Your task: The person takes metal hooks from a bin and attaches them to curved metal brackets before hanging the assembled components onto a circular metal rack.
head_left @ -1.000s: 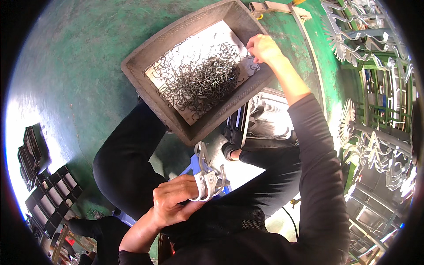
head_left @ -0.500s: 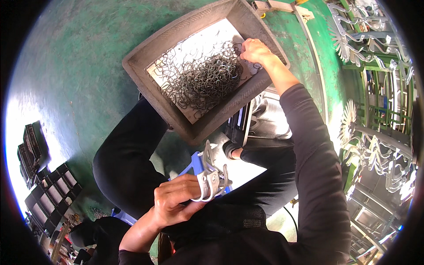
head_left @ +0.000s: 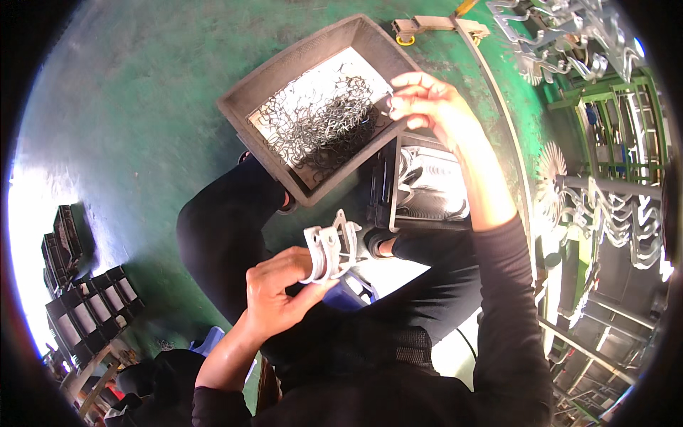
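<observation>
My left hand (head_left: 281, 293) grips a pale grey metal bracket (head_left: 329, 247) above my lap. My right hand (head_left: 429, 105) hovers at the right rim of a grey plastic tray (head_left: 270, 96), fingers pinched on a thin dark wire clip (head_left: 384, 108). Inside the tray, a tangled heap of dark wire clips (head_left: 324, 128) lies on a white liner. The tray rests on the green floor just beyond my knees.
A black crate with ribbed grey parts (head_left: 427, 181) stands right of the tray. Racks hung with grey metal castings (head_left: 605, 213) run along the right side. Stacked black trays (head_left: 82, 299) sit at the lower left. A blue stool (head_left: 348, 293) shows under me.
My right hand has lifted from the tray's clip heap and drawn back toward the right rim with a clip pinched. The left hand has raised the bracket slightly.
</observation>
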The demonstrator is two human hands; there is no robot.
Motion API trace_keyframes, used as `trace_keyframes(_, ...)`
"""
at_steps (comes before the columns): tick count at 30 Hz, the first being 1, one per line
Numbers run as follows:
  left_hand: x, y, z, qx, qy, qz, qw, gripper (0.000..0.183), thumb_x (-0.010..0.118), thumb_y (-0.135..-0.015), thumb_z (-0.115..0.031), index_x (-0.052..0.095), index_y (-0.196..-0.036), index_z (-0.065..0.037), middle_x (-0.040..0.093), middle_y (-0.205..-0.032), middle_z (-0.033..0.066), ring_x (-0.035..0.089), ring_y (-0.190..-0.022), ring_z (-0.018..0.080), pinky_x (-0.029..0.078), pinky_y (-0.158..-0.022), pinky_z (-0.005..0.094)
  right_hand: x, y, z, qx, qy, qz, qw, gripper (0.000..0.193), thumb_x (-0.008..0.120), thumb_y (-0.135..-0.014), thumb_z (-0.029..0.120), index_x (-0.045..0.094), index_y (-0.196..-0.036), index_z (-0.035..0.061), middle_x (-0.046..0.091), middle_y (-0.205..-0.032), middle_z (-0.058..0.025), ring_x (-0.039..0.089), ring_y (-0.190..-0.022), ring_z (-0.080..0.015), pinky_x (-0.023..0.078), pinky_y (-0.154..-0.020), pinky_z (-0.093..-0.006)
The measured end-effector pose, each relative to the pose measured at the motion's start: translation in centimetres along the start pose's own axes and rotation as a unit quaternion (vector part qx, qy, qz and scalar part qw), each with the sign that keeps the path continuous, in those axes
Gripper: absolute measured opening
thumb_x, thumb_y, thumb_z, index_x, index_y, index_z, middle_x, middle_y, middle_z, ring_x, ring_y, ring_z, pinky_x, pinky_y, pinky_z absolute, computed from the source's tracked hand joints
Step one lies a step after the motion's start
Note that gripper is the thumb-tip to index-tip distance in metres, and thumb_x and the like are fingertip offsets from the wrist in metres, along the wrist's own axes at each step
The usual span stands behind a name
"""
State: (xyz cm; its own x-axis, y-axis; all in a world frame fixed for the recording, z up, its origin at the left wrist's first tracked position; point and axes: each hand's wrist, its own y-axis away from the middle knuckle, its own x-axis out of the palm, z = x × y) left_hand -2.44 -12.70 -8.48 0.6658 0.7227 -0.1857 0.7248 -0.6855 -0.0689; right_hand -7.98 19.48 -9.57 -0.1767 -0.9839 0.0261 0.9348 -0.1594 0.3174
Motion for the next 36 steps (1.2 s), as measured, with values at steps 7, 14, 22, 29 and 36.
trace_keyframes(7,1.5,0.6,-1.4,0.028,-0.013,-0.045,0.999,0.014,0.069,-0.069,0.001,0.066,-0.083,0.001,0.066,-0.081,0.0108,0.064,-0.071,0.0185,0.048,-0.064,0.0255,5.2,11.5,2.0,-0.065,-0.092,-0.018,0.993,0.027,0.068,-0.077,0.005,0.057,-0.101,0.0017,0.066,-0.077,-0.0065,0.064,-0.067,-0.0122,0.047,-0.052,-0.0194)
trace_keyframes(14,2.4,1.3,-1.9,0.075,-0.023,-0.045,0.996,0.013,0.070,-0.070,0.002,0.066,-0.083,0.001,0.067,-0.084,0.0099,0.064,-0.074,0.0171,0.049,-0.067,0.0262,8.6,17.1,1.1,-0.100,-0.134,-0.058,0.984,0.024,0.068,-0.077,0.001,0.057,-0.097,0.0022,0.066,-0.076,-0.0050,0.063,-0.066,-0.0103,0.047,-0.053,-0.0196)
trace_keyframes(22,2.5,1.9,-3.3,0.162,-0.127,-0.011,0.979,0.013,0.072,-0.068,0.000,0.065,-0.079,0.002,0.065,-0.080,0.0110,0.063,-0.075,0.0208,0.048,-0.068,0.0281,10.0,18.3,0.1,-0.137,-0.200,-0.073,0.967,0.020,0.064,-0.078,-0.005,0.055,-0.095,0.0006,0.065,-0.081,-0.0087,0.064,-0.070,-0.0133,0.051,-0.061,-0.0221)
trace_keyframes(29,1.7,3.6,-2.8,0.010,0.006,-0.001,1.000,0.017,0.062,-0.079,-0.003,0.064,-0.094,0.006,0.064,-0.100,0.0146,0.059,-0.100,0.0231,0.045,-0.087,0.0322,11.9,21.5,-1.1,-0.283,-0.186,-0.133,0.932,0.022,0.063,-0.077,-0.010,0.053,-0.094,-0.0015,0.065,-0.085,-0.0109,0.063,-0.077,-0.0134,0.051,-0.070,-0.0244)
trace_keyframes(36,1.4,1.3,-5.5,-0.078,0.206,-0.101,0.970,0.031,0.048,-0.093,-0.016,0.051,-0.116,0.006,0.062,-0.100,0.0125,0.060,-0.095,0.0188,0.052,-0.080,0.0334,11.7,23.3,-2.2,-0.362,-0.107,-0.169,0.910,0.019,0.063,-0.076,-0.011,0.054,-0.091,-0.0030,0.065,-0.088,-0.0150,0.064,-0.078,-0.0142,0.051,-0.073,-0.0253)
